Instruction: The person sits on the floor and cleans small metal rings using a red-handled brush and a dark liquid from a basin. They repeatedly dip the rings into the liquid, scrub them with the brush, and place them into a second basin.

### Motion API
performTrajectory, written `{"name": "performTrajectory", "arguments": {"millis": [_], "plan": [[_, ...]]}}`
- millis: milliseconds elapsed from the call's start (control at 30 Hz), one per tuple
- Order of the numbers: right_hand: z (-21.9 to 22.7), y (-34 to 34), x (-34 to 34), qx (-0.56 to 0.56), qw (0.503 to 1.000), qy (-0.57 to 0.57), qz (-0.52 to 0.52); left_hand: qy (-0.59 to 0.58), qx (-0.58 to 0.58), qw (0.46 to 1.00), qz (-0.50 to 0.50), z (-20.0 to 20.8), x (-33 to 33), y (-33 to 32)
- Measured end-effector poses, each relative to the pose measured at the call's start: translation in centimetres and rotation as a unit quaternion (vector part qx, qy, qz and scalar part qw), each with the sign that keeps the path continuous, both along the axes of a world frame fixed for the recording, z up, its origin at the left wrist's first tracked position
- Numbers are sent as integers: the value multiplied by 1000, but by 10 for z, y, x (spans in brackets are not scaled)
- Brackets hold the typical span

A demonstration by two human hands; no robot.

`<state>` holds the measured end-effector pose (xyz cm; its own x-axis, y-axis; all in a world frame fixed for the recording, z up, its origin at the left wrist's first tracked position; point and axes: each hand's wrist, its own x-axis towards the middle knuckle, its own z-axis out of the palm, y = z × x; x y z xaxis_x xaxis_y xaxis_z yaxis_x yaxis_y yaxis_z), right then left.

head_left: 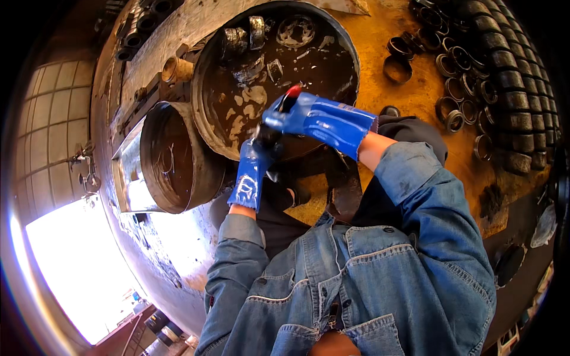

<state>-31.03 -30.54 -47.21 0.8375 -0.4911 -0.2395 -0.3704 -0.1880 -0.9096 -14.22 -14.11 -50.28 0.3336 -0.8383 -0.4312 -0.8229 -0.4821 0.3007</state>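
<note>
My right hand (291, 114), in a blue rubber glove, is closed around a red-and-black handle (290, 98); the tool's working end cannot be made out. Just below it, my left hand (254, 159), gloved the same way, grips a dark, wet-looking part (267, 136) whose shape is mostly covered by the gloves. Both hands meet over the near edge of a wide round tub (199, 113) of dark brown liquid. Several wet metal pieces (256, 32) and a round disc with holes (295, 31) lie in the tub.
Left of the tub stands a tilted metal drum (205, 160), with a wooden cylinder (177, 70) beyond it. Dark rings (456, 89) are scattered on the stained floor to the right, beside stacked rows of cylindrical parts (512, 98). A clear plastic bag (543, 226) lies far right.
</note>
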Motion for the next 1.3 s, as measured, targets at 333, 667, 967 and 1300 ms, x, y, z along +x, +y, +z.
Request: {"name": "performTrajectory", "arguments": {"millis": [333,667,967,1300], "plan": [[1,-10,-34,131,977,60,-158,22,-76,997,11,11,3,-8],[-8,1,-36,148,964,20,-221,-248,88,965,5,16,-49,-90],[-8,-20,-31,50,975,83,-198,-77,-160,984,14,13,-2,1],[12,18,-3,-92,994,-51,-30,-49,-89,994,36,4,9,6]]}}
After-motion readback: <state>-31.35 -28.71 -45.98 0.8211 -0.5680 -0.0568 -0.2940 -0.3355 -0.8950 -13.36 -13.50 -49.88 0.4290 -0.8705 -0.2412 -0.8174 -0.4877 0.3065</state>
